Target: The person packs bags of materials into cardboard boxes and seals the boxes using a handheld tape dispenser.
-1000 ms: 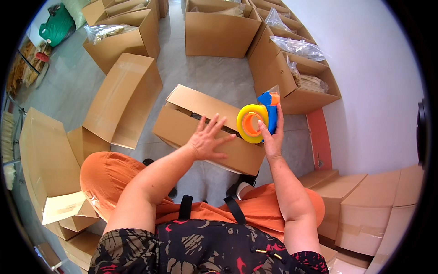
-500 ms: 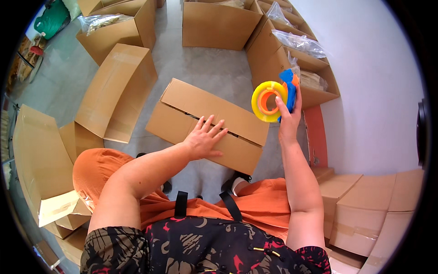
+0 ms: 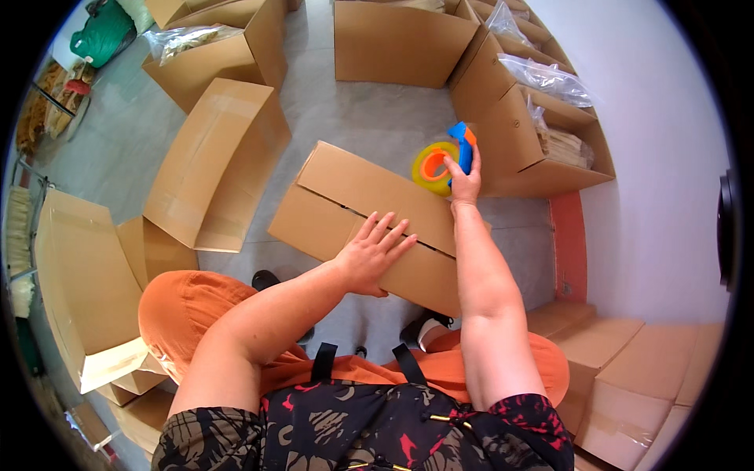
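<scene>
A brown cardboard box (image 3: 330,231) lies on the floor in front of me, its top flaps folded down with a narrow dark gap between them. My left hand (image 3: 375,255) rests flat on the flaps, fingers spread across the gap. In my right hand (image 3: 466,182) is a tape dispenser (image 3: 462,153) with a blue body, an orange part and a big yellow tape roll round an orange core. It is held above the far right side of the box. My right forearm hides the box's right end.
An open carton (image 3: 208,161) stands at the left, with another opened carton (image 3: 75,275) nearer me. Cartons with clear plastic bags (image 3: 542,77) line the right wall. Closed boxes (image 3: 628,385) are stacked at the lower right. Another open box (image 3: 404,43) stands ahead.
My right hand has moved left with the tape dispenser, bringing the forearm over the box's right end. My left hand stays on the flaps. The whole view has shifted slightly.
</scene>
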A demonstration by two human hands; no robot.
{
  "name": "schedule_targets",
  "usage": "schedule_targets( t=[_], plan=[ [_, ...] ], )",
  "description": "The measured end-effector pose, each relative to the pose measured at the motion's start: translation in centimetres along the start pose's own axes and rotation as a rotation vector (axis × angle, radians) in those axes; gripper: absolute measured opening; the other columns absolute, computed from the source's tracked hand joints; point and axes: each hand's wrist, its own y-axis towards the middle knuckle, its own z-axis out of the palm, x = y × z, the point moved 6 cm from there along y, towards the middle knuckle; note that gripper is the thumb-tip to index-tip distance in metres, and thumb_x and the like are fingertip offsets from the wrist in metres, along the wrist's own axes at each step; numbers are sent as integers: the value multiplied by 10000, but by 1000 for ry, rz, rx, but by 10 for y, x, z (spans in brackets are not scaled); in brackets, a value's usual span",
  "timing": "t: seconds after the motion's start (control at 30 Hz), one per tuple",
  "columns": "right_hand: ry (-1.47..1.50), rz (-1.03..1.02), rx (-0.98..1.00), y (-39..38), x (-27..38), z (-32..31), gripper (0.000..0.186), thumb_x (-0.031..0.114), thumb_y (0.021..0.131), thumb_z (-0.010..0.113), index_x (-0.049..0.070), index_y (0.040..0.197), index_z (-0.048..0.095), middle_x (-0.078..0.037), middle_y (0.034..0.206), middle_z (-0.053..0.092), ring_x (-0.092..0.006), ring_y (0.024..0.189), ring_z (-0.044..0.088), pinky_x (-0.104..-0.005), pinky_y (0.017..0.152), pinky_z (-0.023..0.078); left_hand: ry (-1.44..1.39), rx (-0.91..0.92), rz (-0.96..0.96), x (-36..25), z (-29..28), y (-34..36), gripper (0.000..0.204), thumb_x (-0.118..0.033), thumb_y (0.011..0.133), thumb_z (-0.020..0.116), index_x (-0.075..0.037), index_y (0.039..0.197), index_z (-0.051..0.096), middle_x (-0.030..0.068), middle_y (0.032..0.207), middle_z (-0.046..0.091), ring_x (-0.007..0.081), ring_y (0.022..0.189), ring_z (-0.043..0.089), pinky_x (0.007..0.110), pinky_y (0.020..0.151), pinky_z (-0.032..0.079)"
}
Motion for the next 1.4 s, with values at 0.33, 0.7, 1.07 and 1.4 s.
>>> schedule_targets(
  t=[0.33,0.7,1.07,1.4],
  plan=[
    [71,115,32,-43,26,-4,818,145,863,750,121,1558,319,-72,1495,445,-222,1344,459,-353,1123,367,-75,51,2,-1,6,-8,1191,-542,625,820,-137,1585,245,181,1653,173,351,1541,139,657,1193,57],
    [-336,-205,555,-97,168,-8,799,71,854,757,135,1544,359,-127,1478,476,-226,1322,504,-363,1104,411,-96,90,2,8,2,-3,1230,-513,597,848,-116,1581,227,178,1646,195,339,1545,114,627,1213,25],
    [-571,-564,733,-178,157,-35,767,56,782,787,115,1470,454,-193,1102,628,-361,953,659,-396,816,541,-138,68,33,6,6,-6,1187,-513,618,842,-10,1535,281,188,1608,291,337,1537,155,544,1241,59],
    [-648,-571,805,-189,167,-19,766,70,774,775,219,1471,493,-154,936,583,-344,790,631,-395,709,537,-1544,-100,-722,108,-33,-33,433,-373,975,624,-43,1255,647,109,1209,681,187,1147,635,334,993,503]
  ],
)
